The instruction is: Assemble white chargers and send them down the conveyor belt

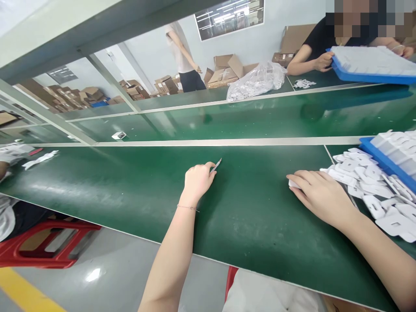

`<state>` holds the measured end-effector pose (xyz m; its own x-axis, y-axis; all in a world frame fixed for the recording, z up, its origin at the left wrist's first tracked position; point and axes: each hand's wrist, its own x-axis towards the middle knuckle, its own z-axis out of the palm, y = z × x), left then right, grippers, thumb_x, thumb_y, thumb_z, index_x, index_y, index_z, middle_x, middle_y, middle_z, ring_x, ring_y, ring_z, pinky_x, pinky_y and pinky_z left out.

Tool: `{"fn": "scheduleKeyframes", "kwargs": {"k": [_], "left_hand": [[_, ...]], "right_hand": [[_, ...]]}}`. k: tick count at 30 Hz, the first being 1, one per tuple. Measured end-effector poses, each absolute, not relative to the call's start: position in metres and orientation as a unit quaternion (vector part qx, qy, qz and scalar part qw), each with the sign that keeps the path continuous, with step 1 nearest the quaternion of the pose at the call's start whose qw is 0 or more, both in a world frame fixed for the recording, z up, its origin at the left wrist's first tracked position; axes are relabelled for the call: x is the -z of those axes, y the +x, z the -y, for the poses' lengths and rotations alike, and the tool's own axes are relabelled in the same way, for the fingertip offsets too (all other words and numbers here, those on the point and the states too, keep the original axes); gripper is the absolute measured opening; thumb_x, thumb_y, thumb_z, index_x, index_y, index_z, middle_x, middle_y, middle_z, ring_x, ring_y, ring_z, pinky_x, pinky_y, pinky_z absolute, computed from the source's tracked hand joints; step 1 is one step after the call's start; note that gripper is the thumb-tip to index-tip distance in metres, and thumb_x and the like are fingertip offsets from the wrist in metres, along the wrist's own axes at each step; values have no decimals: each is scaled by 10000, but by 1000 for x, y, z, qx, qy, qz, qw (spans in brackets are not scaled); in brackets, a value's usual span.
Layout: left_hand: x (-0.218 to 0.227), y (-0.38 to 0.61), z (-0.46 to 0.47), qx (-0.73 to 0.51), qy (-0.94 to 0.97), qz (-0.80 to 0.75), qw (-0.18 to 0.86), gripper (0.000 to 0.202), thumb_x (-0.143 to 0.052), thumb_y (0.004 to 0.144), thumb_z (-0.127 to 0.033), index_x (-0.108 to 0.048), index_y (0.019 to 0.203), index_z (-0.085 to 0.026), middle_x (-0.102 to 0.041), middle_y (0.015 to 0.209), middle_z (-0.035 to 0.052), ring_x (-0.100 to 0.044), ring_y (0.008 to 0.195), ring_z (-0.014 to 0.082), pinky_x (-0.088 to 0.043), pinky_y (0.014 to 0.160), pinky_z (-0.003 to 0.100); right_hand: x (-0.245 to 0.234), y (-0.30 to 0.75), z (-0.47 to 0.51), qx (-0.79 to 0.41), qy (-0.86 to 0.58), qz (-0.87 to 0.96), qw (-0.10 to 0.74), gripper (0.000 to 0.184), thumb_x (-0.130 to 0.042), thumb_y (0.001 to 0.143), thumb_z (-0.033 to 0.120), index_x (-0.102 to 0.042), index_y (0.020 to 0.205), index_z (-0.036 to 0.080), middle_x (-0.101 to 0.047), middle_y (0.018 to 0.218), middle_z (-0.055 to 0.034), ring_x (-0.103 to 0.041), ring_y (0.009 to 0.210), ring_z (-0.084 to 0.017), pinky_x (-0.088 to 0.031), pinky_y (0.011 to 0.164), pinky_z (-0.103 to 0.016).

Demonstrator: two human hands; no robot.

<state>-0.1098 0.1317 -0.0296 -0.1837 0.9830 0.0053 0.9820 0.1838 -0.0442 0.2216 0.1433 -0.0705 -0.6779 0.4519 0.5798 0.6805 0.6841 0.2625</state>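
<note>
My left hand (197, 181) rests on the green table (130, 186) with its fingers closed round a thin silvery tool (216, 165) whose tip points up and right. My right hand (320, 195) lies palm down at the edge of a heap of white plastic parts (373, 190), with its fingers curled over one small white part (293, 184). The two hands are well apart, with bare green surface between them.
A blue tray (383, 162) of white parts stands at the right edge. Across the conveyor belt (227, 117) a person holds another blue tray (367, 76) beside a clear plastic bag (256, 80). A red stool (48, 242) and another person's sleeve are at left. Cardboard boxes stand behind.
</note>
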Motion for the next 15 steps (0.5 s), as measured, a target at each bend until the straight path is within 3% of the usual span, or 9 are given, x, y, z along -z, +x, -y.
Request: {"fn": "scheduleKeyframes", "kwargs": {"k": [11,15], "left_hand": [[35,-108,-135,4,-632,775,4,291,-489,983,-299,-611,1231,-209,-736,901,76,-701,910,264,-486,730,305],[37,-107,-136,37,-633,773,-18,266,-486,987,-319,-625,1202,-248,-735,851,44,-710,878,245,-484,703,285]], "right_hand": [[72,221,-145,229,-319,887,244,291,-404,1047,214,-671,1045,98,-699,1002,-120,-641,806,-238,-431,764,-354],[73,220,-145,232,-313,886,252,303,-388,1052,213,-668,1048,96,-695,986,-118,-642,817,-239,-432,772,-352]]}}
